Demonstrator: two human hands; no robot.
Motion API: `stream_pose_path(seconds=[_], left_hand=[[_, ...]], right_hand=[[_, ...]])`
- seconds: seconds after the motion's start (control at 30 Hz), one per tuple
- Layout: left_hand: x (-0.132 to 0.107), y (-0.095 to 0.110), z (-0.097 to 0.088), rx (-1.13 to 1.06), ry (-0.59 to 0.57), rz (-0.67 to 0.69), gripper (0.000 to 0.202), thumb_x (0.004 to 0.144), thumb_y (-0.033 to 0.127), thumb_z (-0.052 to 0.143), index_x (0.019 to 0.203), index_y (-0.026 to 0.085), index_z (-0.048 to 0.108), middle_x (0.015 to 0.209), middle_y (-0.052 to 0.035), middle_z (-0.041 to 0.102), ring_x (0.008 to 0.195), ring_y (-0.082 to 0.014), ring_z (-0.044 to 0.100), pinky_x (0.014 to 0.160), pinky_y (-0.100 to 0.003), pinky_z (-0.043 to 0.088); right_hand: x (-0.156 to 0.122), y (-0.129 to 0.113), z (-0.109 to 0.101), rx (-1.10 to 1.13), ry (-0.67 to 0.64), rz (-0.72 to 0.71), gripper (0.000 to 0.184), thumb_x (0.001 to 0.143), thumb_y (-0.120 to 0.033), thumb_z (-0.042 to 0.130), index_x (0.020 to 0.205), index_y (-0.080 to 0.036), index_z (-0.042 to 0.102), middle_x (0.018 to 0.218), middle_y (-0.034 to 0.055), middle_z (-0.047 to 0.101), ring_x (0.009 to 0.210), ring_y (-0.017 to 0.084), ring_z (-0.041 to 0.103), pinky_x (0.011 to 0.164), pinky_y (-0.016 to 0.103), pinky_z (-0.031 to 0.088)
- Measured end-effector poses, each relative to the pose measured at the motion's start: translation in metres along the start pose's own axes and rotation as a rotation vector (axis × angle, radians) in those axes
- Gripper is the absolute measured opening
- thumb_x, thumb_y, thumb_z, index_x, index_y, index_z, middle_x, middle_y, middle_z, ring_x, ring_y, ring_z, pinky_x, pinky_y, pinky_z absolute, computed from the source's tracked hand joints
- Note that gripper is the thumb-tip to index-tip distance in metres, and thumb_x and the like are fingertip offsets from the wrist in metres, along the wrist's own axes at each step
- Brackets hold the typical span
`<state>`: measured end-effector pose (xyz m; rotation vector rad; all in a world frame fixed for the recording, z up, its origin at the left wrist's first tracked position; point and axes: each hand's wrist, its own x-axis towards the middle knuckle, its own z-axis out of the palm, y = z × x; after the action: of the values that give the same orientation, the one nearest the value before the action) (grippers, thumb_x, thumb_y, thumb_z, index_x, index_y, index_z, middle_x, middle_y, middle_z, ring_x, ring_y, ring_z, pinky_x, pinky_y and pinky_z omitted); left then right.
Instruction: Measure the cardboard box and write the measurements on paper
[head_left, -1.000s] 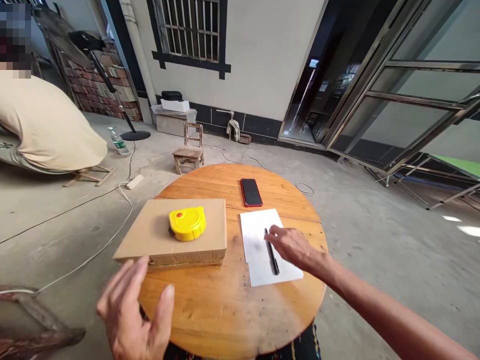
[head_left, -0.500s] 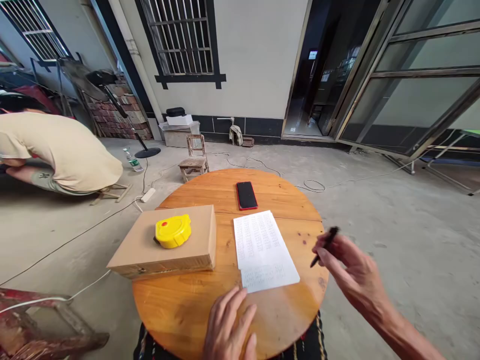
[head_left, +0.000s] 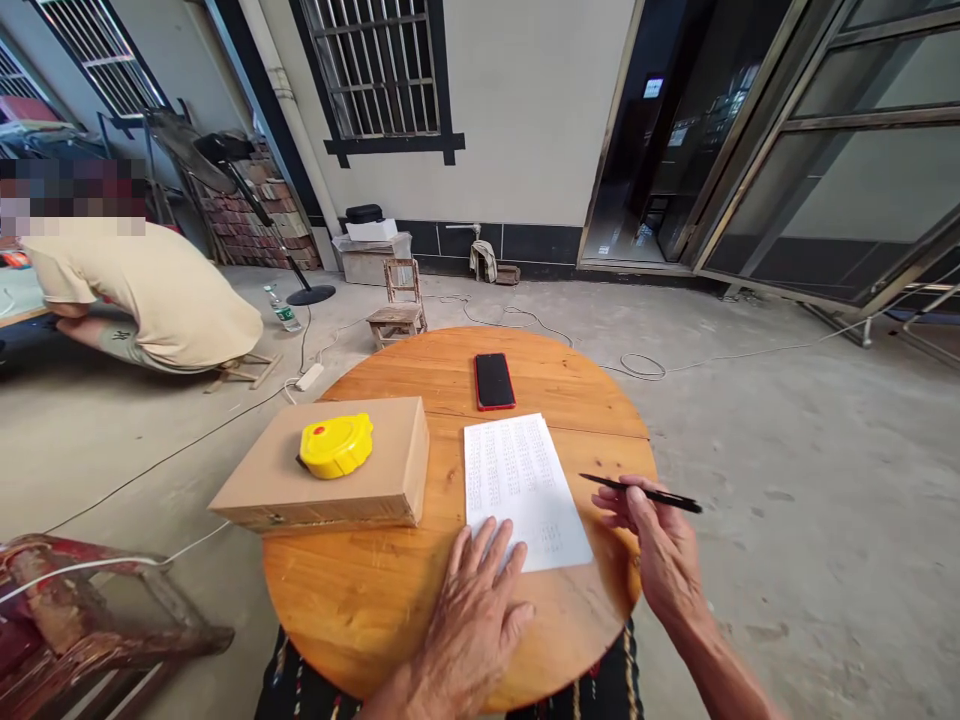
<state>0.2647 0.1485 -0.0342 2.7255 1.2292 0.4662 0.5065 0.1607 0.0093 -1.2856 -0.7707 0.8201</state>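
Observation:
White paper (head_left: 517, 470) covered with rows of small writing lies on the round wooden table (head_left: 360, 610). My left hand (head_left: 480, 610) rests with fingers spread, its fingertips over the lower left part of the paper. Between the fingers and thumb of my right hand (head_left: 660, 550) is a black pen (head_left: 679, 499), tip pointing left. That hand hovers at the table's right edge, apart from the paper. Beyond the paper lies a phone (head_left: 494, 381) with a red edge. To the left, a yellow tape measure (head_left: 337, 446) sits on a closed cardboard box (head_left: 397, 470).
A crouching person (head_left: 165, 300) in a pale shirt is at the far left. A small wooden chair (head_left: 397, 305) stands behind the table. Cables (head_left: 641, 367) run over the concrete floor. A worn red stool (head_left: 90, 620) stands at the lower left.
My left hand has moved forward onto the paper's lower part. My right hand has shifted slightly left and lower, and the pen has turned from steep to nearly level. The view has shifted a little.

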Motion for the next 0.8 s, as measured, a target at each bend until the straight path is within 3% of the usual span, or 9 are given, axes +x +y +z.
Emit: stream_pose_path(seconds=[0.13, 0.27, 0.37, 0.47, 0.6, 0.67, 0.8], left_hand=[[-0.007, -0.005, -0.010, 0.001, -0.030, -0.001, 0.057, 0.084, 0.016, 0.060, 0.140, 0.022, 0.051, 0.154, -0.0070, 0.046, 0.144, -0.0302, 0.038, 0.115, -0.058, 0.038], [-0.016, -0.008, -0.026, -0.028, -0.095, 0.011, 0.053, 0.086, 0.017, 0.059, 0.137, 0.023, 0.052, 0.153, -0.0062, 0.047, 0.143, -0.0306, 0.039, 0.114, -0.059, 0.039], [-0.017, -0.005, -0.031, -0.065, -0.066, -0.012, 0.051, 0.087, 0.018, 0.058, 0.137, 0.021, 0.051, 0.152, -0.0074, 0.049, 0.142, -0.0309, 0.039, 0.113, -0.059, 0.039], [-0.011, -0.001, -0.029, -0.107, 0.044, -0.052, 0.045, 0.088, 0.013, 0.054, 0.133, 0.019, 0.054, 0.145, -0.0099, 0.055, 0.134, -0.0290, 0.048, 0.109, -0.053, 0.046], [0.003, 0.002, -0.021, -0.132, 0.151, -0.073, 0.035, 0.089, 0.004, 0.045, 0.117, 0.015, 0.062, 0.128, -0.0121, 0.065, 0.108, -0.0254, 0.062, 0.092, -0.045, 0.056], [0.009, 0.001, -0.017, -0.125, 0.154, -0.076, 0.036, 0.088, 0.002, 0.043, 0.116, 0.014, 0.063, 0.125, -0.0124, 0.066, 0.100, -0.0248, 0.062, 0.085, -0.043, 0.057], [0.014, -0.002, -0.009, -0.145, 0.137, -0.085, 0.040, 0.086, -0.001, 0.044, 0.118, 0.014, 0.062, 0.127, -0.0100, 0.066, 0.097, -0.0249, 0.060, 0.082, -0.042, 0.056]], right_hand=[[-0.009, 0.012, 0.012, -0.052, -0.048, 0.022, 0.037, 0.089, -0.055, 0.066, 0.103, -0.020, 0.062, 0.091, 0.0076, 0.076, 0.083, 0.023, 0.074, 0.074, 0.035, 0.060], [-0.032, 0.008, 0.005, -0.161, -0.065, -0.091, 0.023, 0.094, -0.044, 0.063, 0.089, -0.022, 0.061, 0.079, 0.0007, 0.072, 0.065, 0.014, 0.067, 0.066, 0.027, 0.054], [-0.039, 0.000, 0.004, -0.228, -0.148, -0.143, 0.018, 0.096, -0.040, 0.060, 0.095, -0.023, 0.065, 0.074, 0.0008, 0.072, 0.065, 0.015, 0.065, 0.066, 0.027, 0.054], [-0.037, -0.003, 0.017, -0.337, -0.273, -0.154, 0.023, 0.097, -0.041, 0.057, 0.104, -0.022, 0.069, 0.081, 0.0042, 0.074, 0.066, 0.018, 0.067, 0.065, 0.030, 0.056], [-0.028, -0.001, 0.045, -0.384, -0.370, -0.183, 0.022, 0.096, -0.040, 0.059, 0.087, -0.022, 0.066, 0.070, 0.0010, 0.068, 0.061, 0.016, 0.064, 0.058, 0.027, 0.052], [-0.023, 0.002, 0.058, -0.374, -0.393, -0.172, 0.024, 0.096, -0.041, 0.058, 0.084, -0.021, 0.065, 0.065, -0.0004, 0.064, 0.058, 0.015, 0.062, 0.054, 0.025, 0.050], [-0.016, 0.014, 0.074, -0.397, -0.450, -0.122, 0.025, 0.097, -0.041, 0.056, 0.097, -0.020, 0.071, 0.064, -0.0001, 0.064, 0.059, 0.015, 0.061, 0.057, 0.025, 0.050]])
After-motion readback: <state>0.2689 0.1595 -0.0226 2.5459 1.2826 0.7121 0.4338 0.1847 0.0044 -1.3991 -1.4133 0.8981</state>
